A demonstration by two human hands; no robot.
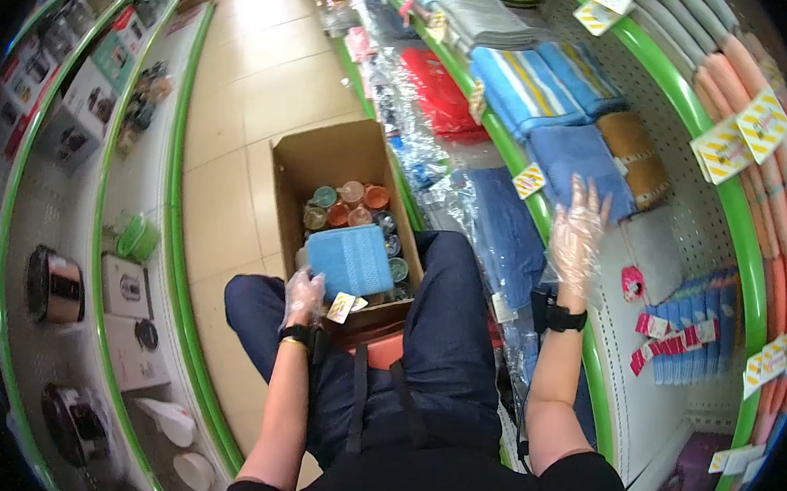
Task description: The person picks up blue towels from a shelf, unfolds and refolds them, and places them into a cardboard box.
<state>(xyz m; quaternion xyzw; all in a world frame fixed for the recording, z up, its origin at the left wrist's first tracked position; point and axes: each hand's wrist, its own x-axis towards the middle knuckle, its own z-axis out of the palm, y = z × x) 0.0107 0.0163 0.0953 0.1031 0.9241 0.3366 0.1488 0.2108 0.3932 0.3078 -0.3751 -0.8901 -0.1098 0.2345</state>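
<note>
My left hand (302, 296), in a clear plastic glove, is closed at the near left corner of a folded light blue towel (352, 259). That towel lies over cups (352, 192) with handles inside an open cardboard box (318, 152). Yellow-striped price tags (344, 307) sit by the towel's near edge. On the right, my right hand (578, 236), also gloved, has its fingers spread over the front of a folded darker blue towel (575, 158) on the shelf. A brown towel (635, 157) and striped blue towels (537, 82) lie beside and behind it.
The box stands on the tiled floor (239, 98) between my knees. Left shelves (181, 153) hold boxed appliances and a rice cooker (55, 284). Plastic-wrapped clothing (496, 216) fills the low right shelf. Blue packs with pink labels (693, 330) and hanging peach towels (770, 217) are farther right.
</note>
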